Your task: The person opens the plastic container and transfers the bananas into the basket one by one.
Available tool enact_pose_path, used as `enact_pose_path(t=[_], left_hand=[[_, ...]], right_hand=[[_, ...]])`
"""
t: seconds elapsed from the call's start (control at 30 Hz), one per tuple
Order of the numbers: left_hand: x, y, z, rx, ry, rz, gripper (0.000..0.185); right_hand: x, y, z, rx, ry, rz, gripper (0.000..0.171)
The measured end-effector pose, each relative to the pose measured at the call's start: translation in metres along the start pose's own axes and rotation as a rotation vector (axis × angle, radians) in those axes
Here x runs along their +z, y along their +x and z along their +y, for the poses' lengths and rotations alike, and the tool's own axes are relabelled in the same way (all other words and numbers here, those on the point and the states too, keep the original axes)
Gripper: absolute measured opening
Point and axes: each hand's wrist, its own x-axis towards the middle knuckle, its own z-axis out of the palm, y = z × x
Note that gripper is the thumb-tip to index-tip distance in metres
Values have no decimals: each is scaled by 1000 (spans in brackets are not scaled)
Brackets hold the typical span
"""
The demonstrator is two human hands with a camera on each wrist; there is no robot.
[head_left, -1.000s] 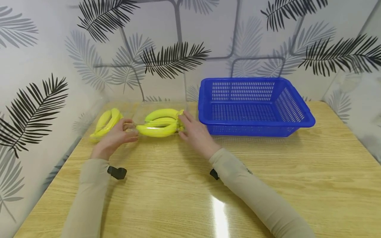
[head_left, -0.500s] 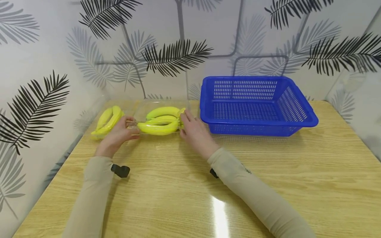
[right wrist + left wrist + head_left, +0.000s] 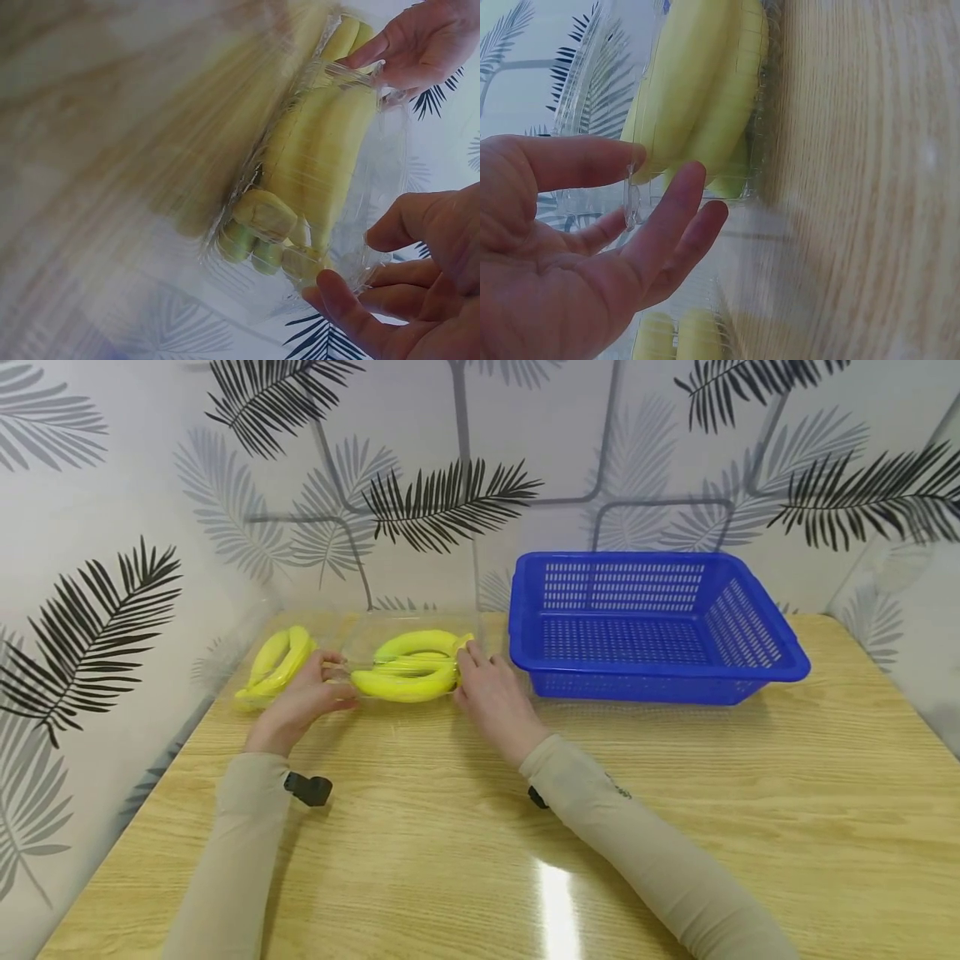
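Two hands flank the clear box of bananas at the table's back left: your left hand pinches its left end, your right hand grips the right end with curled fingers.

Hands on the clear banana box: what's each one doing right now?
Left hand: pinches the left end of the clear box of bananas.
Right hand: fingers curled round the box's right end.
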Motion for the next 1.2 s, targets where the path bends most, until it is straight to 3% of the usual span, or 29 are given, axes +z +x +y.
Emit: enact_pose_path(t=[0.27, 0.43, 0.77, 1.03, 1.2], left_hand=[[0, 1, 1, -8, -19, -10, 62], [-1, -1, 2, -20, -23, -30, 65], [0, -5, 5, -28, 2, -42, 65], [0, -2, 4, -27, 28, 13, 66], [1, -3, 5, -39, 39, 11, 68]], right_hand=[[-1, 2, 2, 14, 12, 9, 27], [-1, 2, 4, 10, 6, 9, 31], [-5, 3, 5, -11, 31, 5, 15], [-3, 6, 1, 90, 12, 14, 33], [-1, 7, -1, 133, 35, -3, 39]])
